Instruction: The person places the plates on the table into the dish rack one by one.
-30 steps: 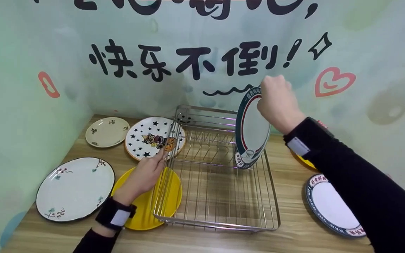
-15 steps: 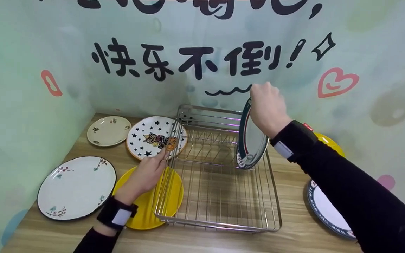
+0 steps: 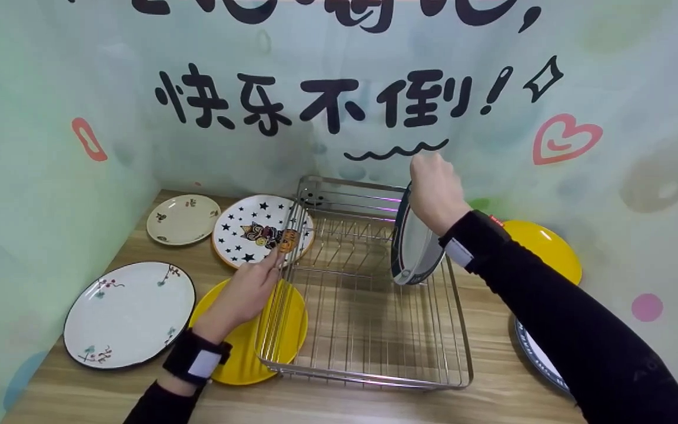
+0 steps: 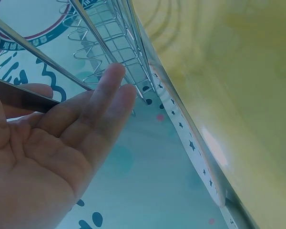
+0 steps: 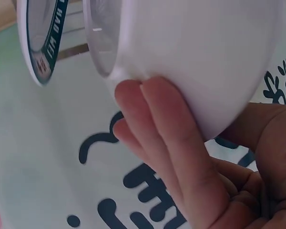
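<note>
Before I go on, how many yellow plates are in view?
2: one yellow plate on the left, partly seen through the wire rack, and another yellow plate on the right, partly behind the right forearm. More could be hidden.

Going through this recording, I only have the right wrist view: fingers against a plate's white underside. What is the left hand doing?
Observer: The left hand holds the wire rack by its left side.
Operator: And where is the plate I see from below?
Observer: In the head view, the right hand holds that plate on edge at the rack's rear right part.
Operator: Which plates lie on the rack's left?
Observer: Four: a small cream plate, a star-patterned plate, a white plate with sprigs and a yellow plate.
</note>
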A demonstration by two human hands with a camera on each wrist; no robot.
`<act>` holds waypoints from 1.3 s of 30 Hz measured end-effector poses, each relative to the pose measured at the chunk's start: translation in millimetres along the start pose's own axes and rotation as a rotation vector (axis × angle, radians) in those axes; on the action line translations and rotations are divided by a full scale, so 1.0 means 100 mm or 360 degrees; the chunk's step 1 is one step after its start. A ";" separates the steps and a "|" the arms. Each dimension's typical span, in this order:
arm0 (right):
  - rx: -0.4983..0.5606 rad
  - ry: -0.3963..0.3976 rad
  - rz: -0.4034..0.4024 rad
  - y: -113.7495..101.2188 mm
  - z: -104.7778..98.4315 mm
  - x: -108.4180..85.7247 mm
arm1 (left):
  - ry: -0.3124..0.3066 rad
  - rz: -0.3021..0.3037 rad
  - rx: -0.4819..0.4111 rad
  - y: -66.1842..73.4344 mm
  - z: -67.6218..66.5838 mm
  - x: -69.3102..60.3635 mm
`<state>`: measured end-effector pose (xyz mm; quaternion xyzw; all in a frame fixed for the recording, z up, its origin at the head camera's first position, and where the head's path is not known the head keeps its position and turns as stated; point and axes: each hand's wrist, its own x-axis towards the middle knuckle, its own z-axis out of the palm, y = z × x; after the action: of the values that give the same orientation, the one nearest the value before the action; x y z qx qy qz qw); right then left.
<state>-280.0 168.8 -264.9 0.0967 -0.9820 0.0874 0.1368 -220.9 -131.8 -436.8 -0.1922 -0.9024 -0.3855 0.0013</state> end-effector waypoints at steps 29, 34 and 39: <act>-0.0092 -0.0090 0.0094 0.27 0.26 0.05 | -0.0002 0.0005 -0.0012 -0.01 -0.03 -0.01; -0.0097 0.0055 0.0121 0.35 0.08 -0.15 | -0.0023 -0.0021 -0.0018 -0.01 -0.01 0.01; 0.0010 0.0118 0.0087 0.51 -0.06 -0.52 | -0.0032 -0.0029 -0.0010 -0.01 -0.02 0.01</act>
<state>-240.5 227.9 -281.7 0.0668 -0.9782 0.0976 0.1704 -222.1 -133.7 -435.5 -0.1879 -0.9029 -0.3864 -0.0121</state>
